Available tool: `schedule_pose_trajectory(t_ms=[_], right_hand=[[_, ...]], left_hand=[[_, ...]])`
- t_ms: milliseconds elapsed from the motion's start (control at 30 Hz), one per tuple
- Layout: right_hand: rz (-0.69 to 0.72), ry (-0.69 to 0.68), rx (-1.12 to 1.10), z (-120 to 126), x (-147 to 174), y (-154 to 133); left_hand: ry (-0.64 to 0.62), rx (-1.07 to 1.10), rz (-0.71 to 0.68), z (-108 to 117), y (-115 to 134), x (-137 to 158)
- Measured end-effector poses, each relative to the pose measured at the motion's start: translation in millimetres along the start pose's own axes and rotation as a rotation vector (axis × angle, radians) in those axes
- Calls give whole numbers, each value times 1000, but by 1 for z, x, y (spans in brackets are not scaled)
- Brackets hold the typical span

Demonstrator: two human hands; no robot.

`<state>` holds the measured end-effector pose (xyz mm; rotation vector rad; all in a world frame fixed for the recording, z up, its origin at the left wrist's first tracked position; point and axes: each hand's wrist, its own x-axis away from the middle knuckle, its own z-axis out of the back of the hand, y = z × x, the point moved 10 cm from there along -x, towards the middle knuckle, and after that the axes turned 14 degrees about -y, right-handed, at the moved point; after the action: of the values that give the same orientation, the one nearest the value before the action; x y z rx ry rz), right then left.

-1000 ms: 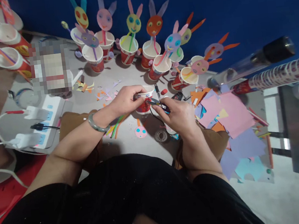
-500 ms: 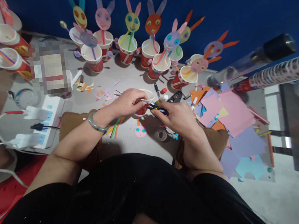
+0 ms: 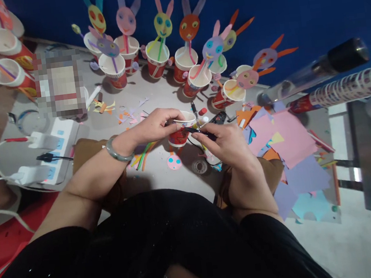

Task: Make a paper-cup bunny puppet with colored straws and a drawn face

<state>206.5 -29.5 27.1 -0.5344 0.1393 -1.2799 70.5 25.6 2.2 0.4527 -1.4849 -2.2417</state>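
My left hand (image 3: 166,122) is closed on the rim of a red-and-white paper cup (image 3: 178,137), fingers over its near left side. In my right hand (image 3: 228,140) is a dark, pointed tool (image 3: 201,131) that looks like scissors, its tip against or very close to the cup's right side. Just below the cup lies a pink paper circle (image 3: 175,162) with two blue dots and an orange strip. Left of it are several coloured pipe cleaners (image 3: 145,156), partly under my left forearm. A tape roll (image 3: 199,167) rests near my right wrist.
Several finished rabbit-faced cups (image 3: 158,56) line the blue wall. A glue gun (image 3: 218,118), marker (image 3: 194,108) and red cap (image 3: 202,111) lie beyond my right hand. Coloured paper sheets (image 3: 295,139) and stacked cups (image 3: 351,85) fill the right; a power strip (image 3: 59,145) sits left.
My right hand has drawn slightly to the right with the dark tool. The cup is turned or shifted a little right, showing more of its red side. My left hand keeps its hold.
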Motion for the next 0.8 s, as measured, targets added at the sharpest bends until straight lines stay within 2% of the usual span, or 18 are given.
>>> schedule_pose_trajectory(t_ms=[167, 500, 800], right_hand=[[4, 19, -44, 3, 2, 0], [30, 89, -19, 6, 3, -1], [67, 141, -81, 9, 4, -3]], left_hand=[[-11, 71, -45, 0, 5, 0], [8, 100, 3, 3, 1, 0], [29, 141, -23, 6, 7, 1]])
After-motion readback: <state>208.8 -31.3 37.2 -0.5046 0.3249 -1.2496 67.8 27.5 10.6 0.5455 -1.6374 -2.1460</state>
